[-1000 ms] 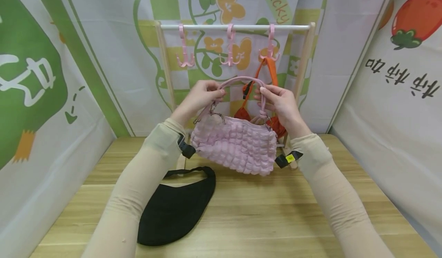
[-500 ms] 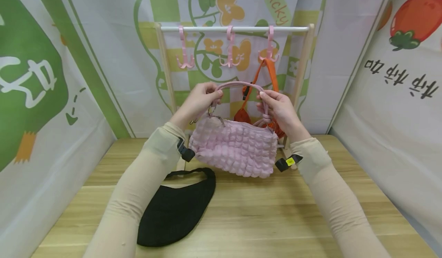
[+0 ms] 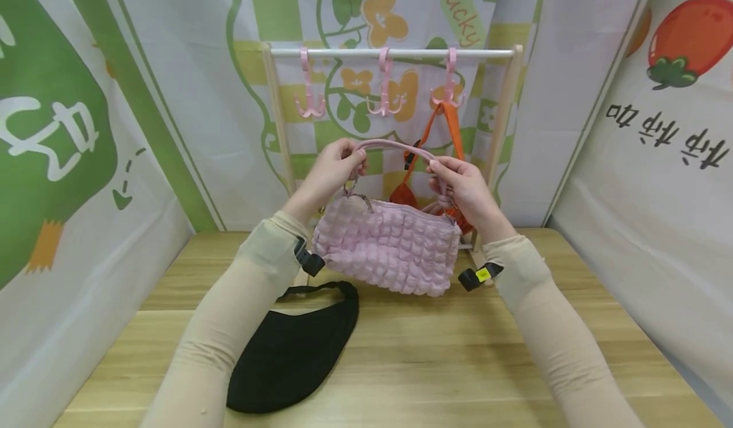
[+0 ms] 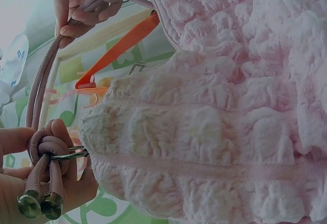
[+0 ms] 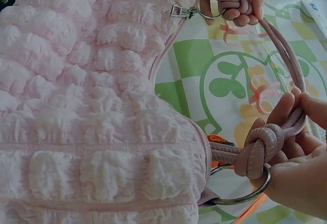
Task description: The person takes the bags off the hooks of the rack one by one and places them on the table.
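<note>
A pink puckered handbag [image 3: 389, 247] hangs by its cord handle [image 3: 395, 144] between my hands in the head view. My left hand [image 3: 338, 170] pinches the handle near its left end, and my right hand [image 3: 462, 183] pinches it near the right end. In the left wrist view a knot [image 4: 50, 147] with two metal-tipped cord ends lies against the left fingers. Another knot [image 5: 260, 147] and a metal ring [image 5: 245, 196] show beside the right hand in the right wrist view. The bag's body covers part of an orange bag [image 3: 404, 194] behind it.
Behind the bag stands a wooden rack with a metal bar [image 3: 343, 53] and three pink hooks, one of them the middle hook [image 3: 383, 84]. The orange bag's strap hangs from the right hook [image 3: 448, 81]. A black bag [image 3: 292, 358] lies on the wooden table [image 3: 435, 364].
The handbag and both hands sit slightly lower in the head view, as does the rack behind them. The handle's arch now slopes down toward the right; both hands keep their hold.
</note>
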A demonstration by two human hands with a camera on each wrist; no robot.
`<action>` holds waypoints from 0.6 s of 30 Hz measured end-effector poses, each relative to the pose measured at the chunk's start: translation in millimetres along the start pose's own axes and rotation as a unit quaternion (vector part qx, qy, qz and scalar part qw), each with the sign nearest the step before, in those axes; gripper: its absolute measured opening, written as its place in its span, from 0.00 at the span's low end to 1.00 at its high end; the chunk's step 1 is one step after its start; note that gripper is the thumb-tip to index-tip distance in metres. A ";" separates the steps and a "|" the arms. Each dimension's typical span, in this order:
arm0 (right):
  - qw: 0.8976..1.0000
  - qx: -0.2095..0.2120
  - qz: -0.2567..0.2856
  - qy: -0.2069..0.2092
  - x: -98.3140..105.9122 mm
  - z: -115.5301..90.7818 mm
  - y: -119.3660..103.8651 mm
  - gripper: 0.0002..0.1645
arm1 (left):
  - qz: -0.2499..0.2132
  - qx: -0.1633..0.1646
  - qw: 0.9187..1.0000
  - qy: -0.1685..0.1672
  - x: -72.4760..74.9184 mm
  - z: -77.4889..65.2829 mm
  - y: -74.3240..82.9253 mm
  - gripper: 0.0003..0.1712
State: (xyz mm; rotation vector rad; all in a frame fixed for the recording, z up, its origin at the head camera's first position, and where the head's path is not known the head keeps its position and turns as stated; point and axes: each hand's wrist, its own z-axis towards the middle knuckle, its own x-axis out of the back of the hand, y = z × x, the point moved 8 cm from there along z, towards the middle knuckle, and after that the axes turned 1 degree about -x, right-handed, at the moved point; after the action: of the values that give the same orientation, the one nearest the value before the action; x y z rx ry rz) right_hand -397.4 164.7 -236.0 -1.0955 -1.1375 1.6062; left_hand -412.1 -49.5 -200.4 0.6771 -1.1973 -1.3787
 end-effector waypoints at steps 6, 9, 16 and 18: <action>1.000 0.020 -0.005 -0.017 -0.8 -1.0 -0.2 0.13 | -0.012 0.001 1.000 0.018 1.3 -2.3 0.4 0.08; 0.999 0.028 -0.003 -0.021 -0.7 -1.9 -0.8 0.11 | -0.021 0.001 1.000 0.020 0.8 -2.6 0.0 0.07; 0.999 0.028 0.008 -0.032 0.7 -5.2 0.8 0.06 | -0.032 0.001 0.999 0.024 2.0 -6.2 -2.6 0.08; 0.999 0.028 0.012 -0.035 1.4 -6.0 1.9 0.09 | -0.036 0.000 0.999 0.028 4.1 -7.2 -3.2 0.07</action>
State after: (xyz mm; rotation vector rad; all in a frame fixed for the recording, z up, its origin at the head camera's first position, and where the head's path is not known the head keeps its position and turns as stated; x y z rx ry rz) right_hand -392.2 166.9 -239.3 -1.0270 -1.1218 1.6968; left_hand -407.6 -55.9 -204.7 0.7601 -1.1380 -1.4096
